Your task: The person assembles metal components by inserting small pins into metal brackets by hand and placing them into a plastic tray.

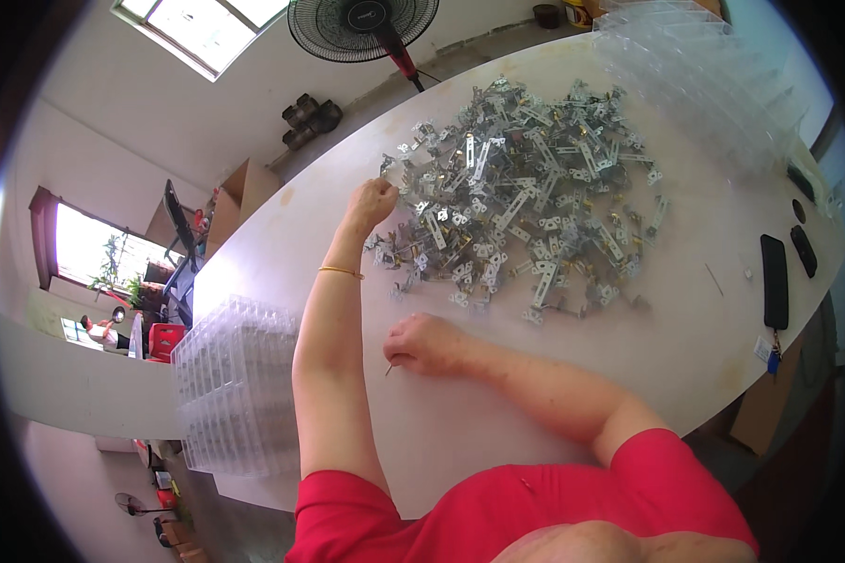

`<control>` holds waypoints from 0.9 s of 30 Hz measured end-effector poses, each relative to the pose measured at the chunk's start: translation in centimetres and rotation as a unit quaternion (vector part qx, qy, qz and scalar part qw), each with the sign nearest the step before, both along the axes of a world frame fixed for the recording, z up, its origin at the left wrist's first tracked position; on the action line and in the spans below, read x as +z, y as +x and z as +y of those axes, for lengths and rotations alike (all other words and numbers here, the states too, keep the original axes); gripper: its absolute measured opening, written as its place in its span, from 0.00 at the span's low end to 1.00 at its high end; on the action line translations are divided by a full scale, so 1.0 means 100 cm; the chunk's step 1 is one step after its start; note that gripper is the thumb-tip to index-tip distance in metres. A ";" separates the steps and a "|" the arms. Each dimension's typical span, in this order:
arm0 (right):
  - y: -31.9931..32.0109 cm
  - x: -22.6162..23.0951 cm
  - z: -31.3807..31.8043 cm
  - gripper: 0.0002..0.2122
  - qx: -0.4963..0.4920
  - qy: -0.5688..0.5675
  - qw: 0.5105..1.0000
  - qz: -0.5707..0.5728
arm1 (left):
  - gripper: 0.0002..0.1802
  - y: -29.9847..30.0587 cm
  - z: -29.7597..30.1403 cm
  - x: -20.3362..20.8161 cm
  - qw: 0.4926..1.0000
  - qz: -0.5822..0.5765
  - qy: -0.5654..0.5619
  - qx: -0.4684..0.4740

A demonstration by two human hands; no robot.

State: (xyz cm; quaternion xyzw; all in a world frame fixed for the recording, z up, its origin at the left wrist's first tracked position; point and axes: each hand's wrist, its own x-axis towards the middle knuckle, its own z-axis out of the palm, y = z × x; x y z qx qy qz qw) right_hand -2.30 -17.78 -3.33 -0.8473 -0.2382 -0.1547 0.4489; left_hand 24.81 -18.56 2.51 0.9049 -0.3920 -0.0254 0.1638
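Note:
A heap of small silvery metal brackets [526,197], some with brass-coloured bits, spreads over the far middle of the white table [347,460]. At the heap's left edge is my left hand [373,202], its fingers closed. A small metal piece [386,165] shows just beyond the fingertips; whether they grip it is unclear. My right hand [424,345] rests on the table nearer to me, below the heap. Its fingers are pinched round a thin rod [389,371], of which only a short end sticks out.
Stacked clear plastic trays [239,385] stand at the table's left edge, and more clear trays [704,84] lie at the far right. A long black case [774,281], a smaller black object [803,251] and a thin stick [714,280] lie on the right. Beyond the table stands a fan [366,17].

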 end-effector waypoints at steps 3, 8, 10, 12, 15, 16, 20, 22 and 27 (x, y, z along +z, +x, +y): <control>0.000 -0.001 -0.001 0.03 -0.006 -0.008 1.000 0.005 | 0.20 -0.011 0.001 0.007 0.999 0.013 0.027 0.012; 0.000 -0.001 0.001 0.03 -0.003 0.000 1.000 0.000 | 0.20 -0.014 0.009 0.016 0.998 0.032 0.052 0.000; 0.000 -0.002 -0.002 0.03 0.003 0.008 1.000 -0.004 | 0.19 -0.026 0.002 0.019 0.998 0.031 0.057 -0.019; 0.000 -0.001 -0.002 0.03 0.004 0.009 1.000 -0.002 | 0.16 -0.048 -0.001 0.028 0.992 -0.110 -0.036 -0.045; 0.000 -0.002 -0.001 0.03 0.008 0.012 1.000 -0.007 | 0.12 -0.082 -0.024 0.049 0.992 -0.050 -0.099 -0.062; 0.001 -0.003 -0.001 0.03 0.008 0.015 1.000 -0.011 | 0.12 -0.091 -0.032 0.049 0.992 -0.050 -0.099 -0.062; 0.002 -0.005 0.000 0.02 0.002 0.020 1.000 -0.003 | 0.12 -0.135 -0.065 0.052 0.981 -0.033 -0.146 -0.122; 0.003 -0.008 0.000 0.02 0.008 0.046 0.998 -0.032 | 0.12 -0.160 -0.075 0.058 0.981 -0.011 -0.126 -0.145; -0.006 0.010 -0.006 0.07 -0.013 0.023 1.000 -0.016 | 0.16 -0.191 -0.081 0.052 0.967 -0.100 -0.039 -0.232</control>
